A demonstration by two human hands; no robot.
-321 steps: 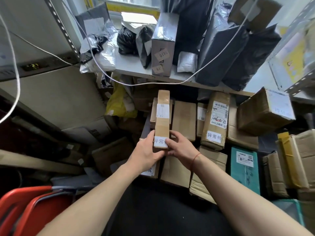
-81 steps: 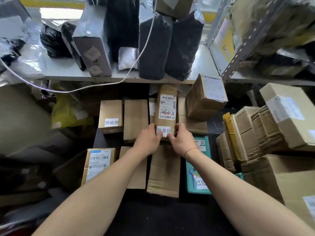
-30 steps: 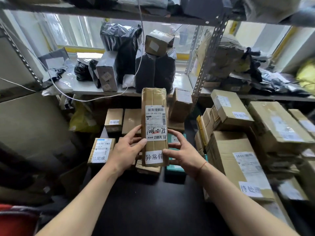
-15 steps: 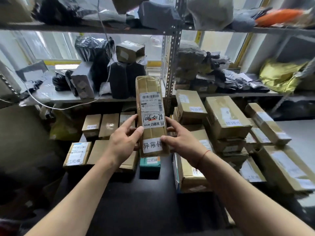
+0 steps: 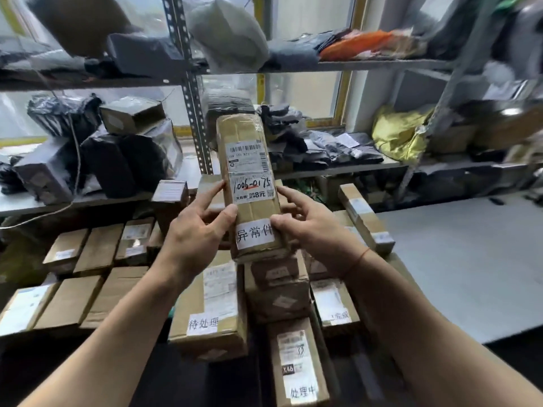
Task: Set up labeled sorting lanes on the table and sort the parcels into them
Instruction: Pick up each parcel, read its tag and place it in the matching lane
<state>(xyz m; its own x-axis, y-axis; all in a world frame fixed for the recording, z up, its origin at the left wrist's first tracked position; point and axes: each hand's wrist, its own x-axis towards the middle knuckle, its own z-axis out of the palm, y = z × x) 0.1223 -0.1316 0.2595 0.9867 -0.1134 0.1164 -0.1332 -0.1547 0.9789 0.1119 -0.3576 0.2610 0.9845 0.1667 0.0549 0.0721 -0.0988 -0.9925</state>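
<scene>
Gripped a long brown parcel from both sides: left hand curled round the left edge with the thumb pressed on the front, right hand pinching the right edge, thumb on the front and fingers stretched up along the side. Wore a thin red string on the right wrist.

Held the parcel upright, front toward the camera, above the stacked boxes and in front of the perforated shelf post. Could not tell whether its lower end touched the boxes beneath. Showed a printed shipping sticker with a barcode and "1006-0175" handwritten across it, and lower down, between the two thumbs, a white slip handwritten "异常件".

Below the hands, saw a brown box with a slip reading "待处理", just right of it a narrow box marked "处理中", and farther right a smaller box with a blurred slip. To the left, found rows of brown boxes lying side by side, touching. To the right, made out a bare grey tabletop.

Behind, on the middle shelf, noted black plastic bags standing upright at left, with a small box on top, and a yellow bag at right. On the top shelf, picked out a grey bundle and an orange packet, both blurred.
</scene>
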